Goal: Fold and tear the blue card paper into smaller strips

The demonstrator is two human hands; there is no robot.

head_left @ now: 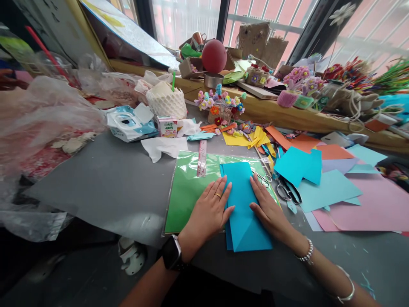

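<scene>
A folded sheet of bright blue paper (242,200) lies partly over a clear-wrapped pack of green paper (185,192), its near end reaching past the pack. My left hand (209,209) rests flat with its fingertips on the blue sheet's left edge. Along the right edge lies my right hand (267,209), fingers stretched out and touching the paper. Neither hand grips anything. A pink patterned ruler (201,157) lies on the green pack. Just beyond my right hand are small scissors (265,179), partly hidden, and black-handled scissors (288,192).
Blue, orange and pink paper sheets (367,204) spread over the right side. Yellow paper scraps (258,137), a pot of crocheted flowers (220,106), a wipes pack (131,123) and a small box (167,127) stand behind. Plastic bags (47,115) heap at left. A wooden ledge (191,91) crosses the back.
</scene>
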